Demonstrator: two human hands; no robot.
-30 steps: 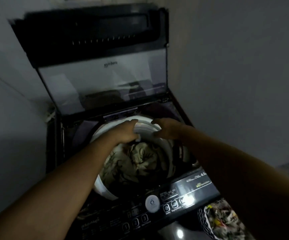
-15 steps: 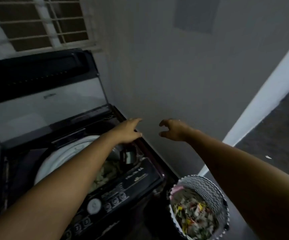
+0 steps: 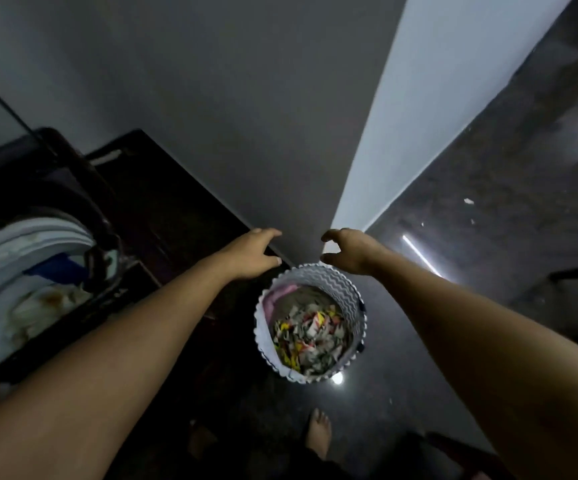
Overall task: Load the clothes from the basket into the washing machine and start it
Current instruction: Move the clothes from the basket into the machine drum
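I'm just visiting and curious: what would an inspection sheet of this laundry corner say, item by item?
Surface: dark glossy floor, reflecting light spots.
Job's things: round white basket with grey zigzag pattern stands on the floor, holding multicoloured patterned clothes and a pink cloth; dark top-loading washing machine at left, open, pale laundry in its white drum.
Clutter: small white scraps on the floor.
Grippers: left hand and right hand above the basket, both empty, fingers loose.
Cables: nothing seen.
Surroundings: grey wall; bare foot near the bottom edge.
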